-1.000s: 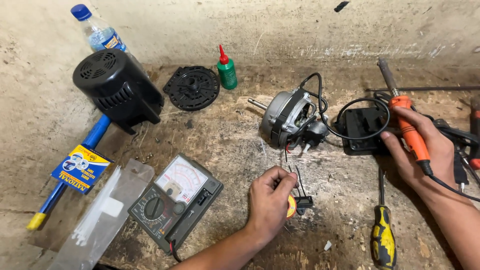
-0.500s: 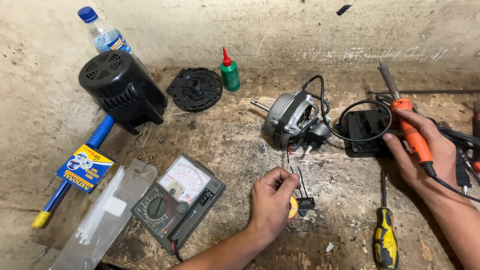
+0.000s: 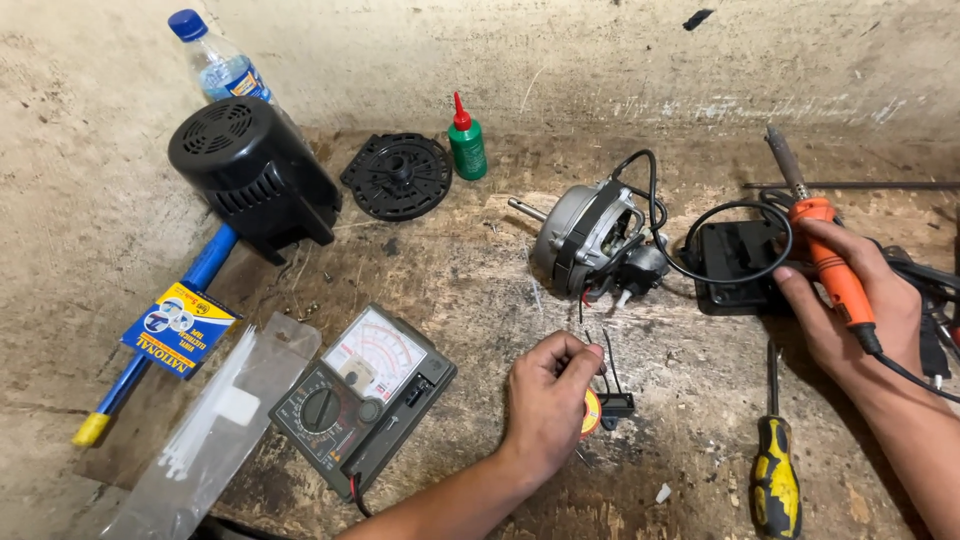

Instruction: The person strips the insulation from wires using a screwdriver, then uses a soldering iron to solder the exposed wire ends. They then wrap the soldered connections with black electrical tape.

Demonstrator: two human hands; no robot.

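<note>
Right hand (image 3: 850, 310) grips orange soldering iron (image 3: 825, 250) raised, tip clear of desk (image 3: 480, 260); left hand (image 3: 548, 400) pinches solder wire (image 3: 592, 412) near fan motor (image 3: 590, 240) leads for joining.

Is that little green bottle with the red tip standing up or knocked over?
Standing upright. The small green plastic bottle rests on its base near the wall, red nozzle pointing up, beside the round black grille.

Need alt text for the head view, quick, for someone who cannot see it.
The right hand grips an orange-handled soldering iron beside a grey fan motor, while the left hand pinches thin wires by a small yellow spool. An analog multimeter lies left on the worn wooden bench.
</note>
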